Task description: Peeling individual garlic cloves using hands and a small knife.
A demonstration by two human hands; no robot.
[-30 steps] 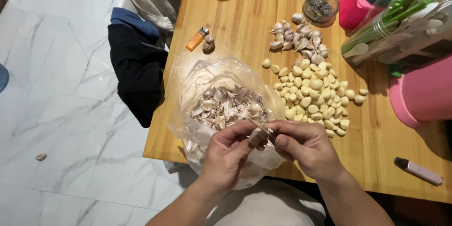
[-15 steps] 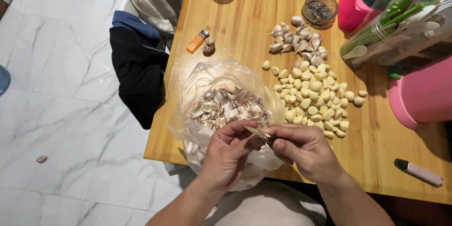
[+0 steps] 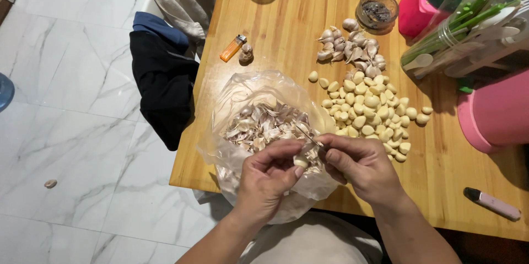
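Head view: a pale garlic clove (image 3: 301,161) sits pinched between the thumb and fingers of the left hand (image 3: 268,178), over the near edge of the bag (image 3: 231,90); the right hand (image 3: 361,166) is closed on a thin knife (image 3: 307,136), whose blade slants up and left from the fingers, just above the clove; both hands hover close together, fingertips almost touching; beneath them the clear plastic bag lies open and full of papery skins (image 3: 259,123); just right of the bag a heap of peeled cloves (image 3: 368,111) spreads over the wooden table (image 3: 292,11); beyond it lie unpeeled cloves (image 3: 348,45), then a glass ashtray (image 3: 376,9); an orange lighter (image 3: 231,47) lies at the left edge; pink containers (image 3: 496,112) stand to the right; clothes (image 3: 162,77) hang off a chair by the marble floor (image 3: 71,132).
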